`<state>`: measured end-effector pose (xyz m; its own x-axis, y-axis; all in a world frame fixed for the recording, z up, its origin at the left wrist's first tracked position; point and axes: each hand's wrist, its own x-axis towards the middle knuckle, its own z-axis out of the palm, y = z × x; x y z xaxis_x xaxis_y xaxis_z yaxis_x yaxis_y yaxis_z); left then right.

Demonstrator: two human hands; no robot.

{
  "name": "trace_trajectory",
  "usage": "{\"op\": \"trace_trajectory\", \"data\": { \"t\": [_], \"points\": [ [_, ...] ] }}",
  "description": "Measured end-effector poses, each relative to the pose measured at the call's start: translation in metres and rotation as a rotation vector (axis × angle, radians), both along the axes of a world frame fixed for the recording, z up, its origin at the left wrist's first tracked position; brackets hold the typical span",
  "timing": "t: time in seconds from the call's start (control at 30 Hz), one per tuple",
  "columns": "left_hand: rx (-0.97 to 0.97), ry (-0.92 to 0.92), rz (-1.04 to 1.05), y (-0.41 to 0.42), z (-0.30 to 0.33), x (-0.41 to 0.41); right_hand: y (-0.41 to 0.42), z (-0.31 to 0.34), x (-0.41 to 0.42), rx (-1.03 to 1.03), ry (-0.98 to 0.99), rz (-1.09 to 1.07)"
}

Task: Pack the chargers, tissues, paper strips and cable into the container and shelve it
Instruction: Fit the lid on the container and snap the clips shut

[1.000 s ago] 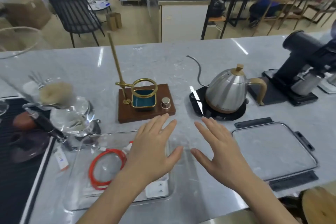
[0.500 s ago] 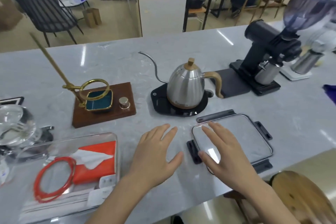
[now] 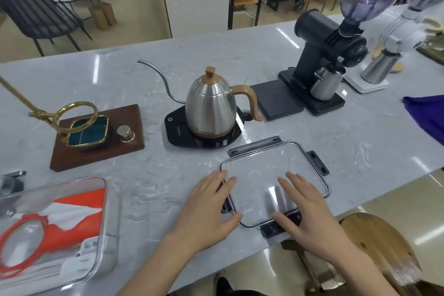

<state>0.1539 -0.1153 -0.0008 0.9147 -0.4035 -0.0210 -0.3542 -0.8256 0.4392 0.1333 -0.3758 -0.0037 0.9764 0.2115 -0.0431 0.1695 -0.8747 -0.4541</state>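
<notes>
A clear plastic container (image 3: 109,223) stands at the lower left of the marble counter. Inside it lie a coiled red cable (image 3: 14,269), a red and white tissue pack (image 3: 79,211), white chargers (image 3: 77,269) and pale strips along the near wall. The container's clear lid (image 3: 259,170) with black clips lies flat on the counter near the front edge. My left hand (image 3: 209,209) rests with spread fingers on the lid's left edge. My right hand (image 3: 305,211) lies flat on the lid's near right part. Neither hand grips anything.
A steel gooseneck kettle (image 3: 211,108) on a black base stands just behind the lid. A wooden dripper stand (image 3: 101,139) with a brass ring sits to the left. A black grinder (image 3: 322,60) and a purple cloth (image 3: 430,113) are at the right. A wooden stool (image 3: 374,243) is below the counter edge.
The view has swung right, so the container has slid to the lower left. Both hands moved from the container area onto the lid, the left one now touching its left edge.
</notes>
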Motion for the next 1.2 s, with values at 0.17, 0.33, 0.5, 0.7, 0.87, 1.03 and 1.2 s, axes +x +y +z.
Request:
{"op": "trace_trajectory", "data": {
  "t": [0.17, 0.33, 0.5, 0.7, 0.87, 1.03, 1.2],
  "points": [
    [0.106, 0.042, -0.099, -0.011, -0.018, -0.001, -0.017, -0.014, -0.007, -0.182, 0.098, 0.106],
    [0.170, 0.074, -0.122, -0.016, -0.029, -0.005, -0.023, -0.021, -0.014, -0.267, 0.167, 0.172],
    [0.180, 0.041, -0.121, -0.016, -0.035, -0.009, -0.024, -0.027, -0.015, -0.330, 0.153, 0.209],
    [0.212, 0.059, -0.125, -0.018, -0.038, -0.013, -0.023, -0.045, -0.016, -0.347, 0.085, 0.176],
    [0.212, 0.062, -0.130, -0.018, -0.040, -0.013, -0.023, -0.054, -0.016, -0.313, 0.004, 0.154],
    [0.203, 0.088, -0.150, -0.019, -0.040, -0.021, -0.026, -0.067, -0.027, -0.157, -0.168, 0.096],
    [0.160, 0.076, -0.151, -0.015, -0.040, -0.037, -0.029, -0.085, -0.046, -0.016, -0.404, 0.063]
  ]
}}
